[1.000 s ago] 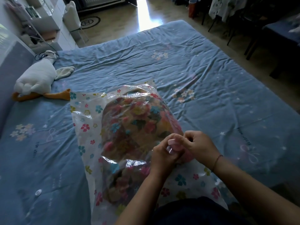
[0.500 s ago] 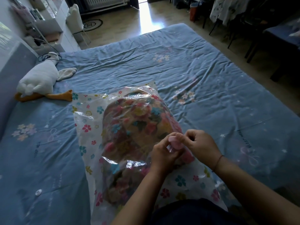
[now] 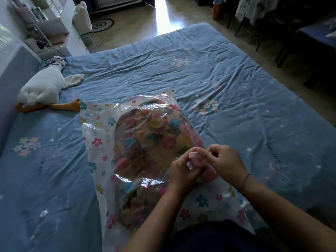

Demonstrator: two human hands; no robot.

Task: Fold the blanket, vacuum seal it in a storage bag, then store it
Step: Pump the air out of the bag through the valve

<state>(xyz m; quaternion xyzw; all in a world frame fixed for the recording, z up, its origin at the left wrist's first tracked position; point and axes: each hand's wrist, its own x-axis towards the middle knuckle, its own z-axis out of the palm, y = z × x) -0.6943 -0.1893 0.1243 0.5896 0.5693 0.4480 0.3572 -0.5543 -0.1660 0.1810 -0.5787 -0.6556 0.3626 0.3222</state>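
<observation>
Here both hands (image 3: pixel 203 163) pinch a half-hidden pink valve (image 3: pixel 196 159) on the storage bag (image 3: pixel 98 131)

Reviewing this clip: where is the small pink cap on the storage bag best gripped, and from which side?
Grip the pink cap by its round rim, from above, pinching across opposite sides. It stands proud on top of the bulging storage bag, so its edge is free. The left hand and right hand meet on it just so.

Floral blanket (image 3: pixel 152 140) inside storage bag (image 3: pixel 96 128)
</observation>
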